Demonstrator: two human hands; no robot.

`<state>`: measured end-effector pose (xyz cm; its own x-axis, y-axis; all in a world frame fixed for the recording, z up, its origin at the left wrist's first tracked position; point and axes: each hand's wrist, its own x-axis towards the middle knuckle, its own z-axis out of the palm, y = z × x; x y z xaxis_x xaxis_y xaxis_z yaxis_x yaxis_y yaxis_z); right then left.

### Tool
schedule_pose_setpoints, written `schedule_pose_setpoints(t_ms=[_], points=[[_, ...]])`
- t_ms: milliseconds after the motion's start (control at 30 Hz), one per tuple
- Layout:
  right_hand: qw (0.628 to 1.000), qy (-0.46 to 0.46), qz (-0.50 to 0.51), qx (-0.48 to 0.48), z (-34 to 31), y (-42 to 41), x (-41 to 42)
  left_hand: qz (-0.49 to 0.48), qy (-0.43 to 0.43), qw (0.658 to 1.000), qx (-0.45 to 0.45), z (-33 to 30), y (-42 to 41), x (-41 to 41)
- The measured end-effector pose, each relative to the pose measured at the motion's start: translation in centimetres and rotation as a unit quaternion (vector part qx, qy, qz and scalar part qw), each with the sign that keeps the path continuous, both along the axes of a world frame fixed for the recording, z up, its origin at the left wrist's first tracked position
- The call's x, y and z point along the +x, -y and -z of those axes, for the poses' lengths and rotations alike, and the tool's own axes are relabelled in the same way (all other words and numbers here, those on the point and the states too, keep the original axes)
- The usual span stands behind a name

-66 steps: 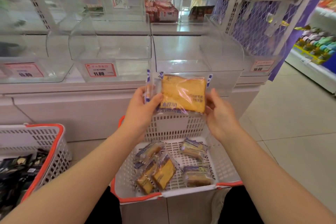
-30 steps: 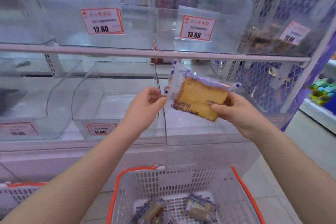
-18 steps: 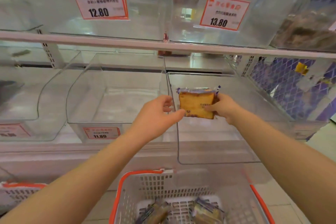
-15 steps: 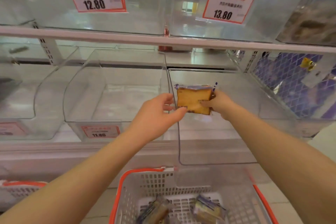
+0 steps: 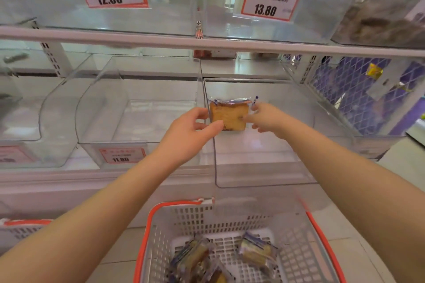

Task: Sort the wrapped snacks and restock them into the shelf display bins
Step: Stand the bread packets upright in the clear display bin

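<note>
- The step in hand looks like this: put 1 wrapped cake (image 5: 228, 115) into the clear bin (image 5: 264, 177) on the lower shelf, the one on the right.
- The cake stands upright inside that bin, near its left wall and about halfway back. I cannot tell if its bottom edge touches the bin floor yet.
- The left hand (image 5: 188, 132) pinches the cake's near left corner with its thumb, and the other fingers curl behind the wrapper.
- The right hand (image 5: 268, 119) grips the cake's right side, with the fingers curled on the wrapper.
- To do this well, I think both hands should set the cake flat or lean it on the back wall, so it does not tip over.
- Let go gently. The wrapper is thin and crinkly, and the cake is soft, so a hard squeeze could squash it.
- Starting at the far end of the bin leaves room for more.
- The white basket (image 5: 151, 236) with the red rim sits on the floor, near the person. At least 3 more wrapped snacks (image 5: 257, 253) lie in it, so much of the job is left.
</note>
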<state>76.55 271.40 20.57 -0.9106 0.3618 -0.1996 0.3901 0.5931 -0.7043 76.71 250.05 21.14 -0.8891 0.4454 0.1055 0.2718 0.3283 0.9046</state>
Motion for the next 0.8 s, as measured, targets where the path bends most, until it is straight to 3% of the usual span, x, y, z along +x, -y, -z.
schedule_pose_setpoints(t_ms=[100, 200, 267, 367, 500, 600, 800], points=[[0.993, -0.088, -0.076, -0.033, -2.9, 1.6, 4.8, -0.010, 0.064, 0.995, 0.073, 0.9, 0.6, 1.3], [0.980, -0.107, -0.151, -0.067, -4.6, 3.3, 11.0, -0.027, 0.109, 0.989, 0.100, 2.6, 1.2, 2.5], [0.971, -0.080, -0.205, -0.096, -4.5, 4.2, 14.7, -0.034, 0.096, 0.994, 0.035, 4.6, 1.6, 3.4], [0.963, -0.008, -0.255, -0.086, -1.5, 4.8, 17.6, 0.001, 0.089, 0.986, -0.143, 8.5, 2.3, 5.0], [0.954, 0.112, -0.279, -0.004, 6.5, 4.9, 18.5, 0.140, 0.068, 0.917, -0.367, 13.7, 2.6, 7.6], [0.940, 0.190, -0.275, 0.069, 13.9, 4.4, 19.6, 0.178, 0.059, 0.889, -0.419, 16.8, 1.8, 9.7], [0.877, 0.350, -0.301, 0.130, 25.9, 4.1, 23.5, 0.255, 0.081, 0.871, -0.411, 23.8, 0.8, 13.6]])
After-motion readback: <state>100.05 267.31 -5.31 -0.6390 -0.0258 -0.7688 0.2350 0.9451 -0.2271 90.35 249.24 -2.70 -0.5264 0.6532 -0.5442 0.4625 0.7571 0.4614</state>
